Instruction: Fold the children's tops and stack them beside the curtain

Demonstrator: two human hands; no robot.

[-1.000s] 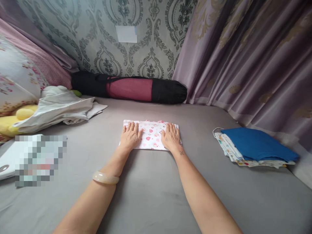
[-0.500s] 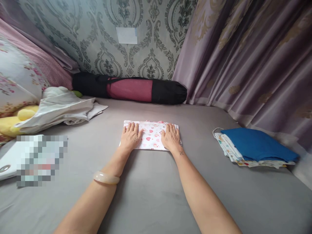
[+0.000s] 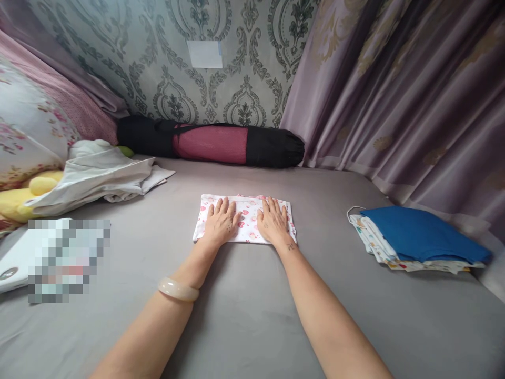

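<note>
A folded white cloth with pink and red heart prints (image 3: 248, 223) lies flat on the grey bed sheet (image 3: 244, 305). My left hand (image 3: 221, 222) rests palm down on its left half, fingers spread. On the right half lies my right hand (image 3: 273, 221), also flat with its fingers apart. A strip of the cloth shows between the two hands, and a bit of pink edging peeks out at its far side. Around my left forearm sits a pale bangle (image 3: 179, 289).
A stack of folded fabric with a blue piece (image 3: 422, 234) on top lies at right. Along the wall is a long black and dark red bag (image 3: 211, 143). At left are a crumpled beige garment (image 3: 106, 173), a yellow plush (image 3: 23, 202) and a partly blurred white item (image 3: 35, 247).
Both hands have slid slightly inward over the cloth, the left one to the right and the right one a little to the left. The cloth stays in place.
</note>
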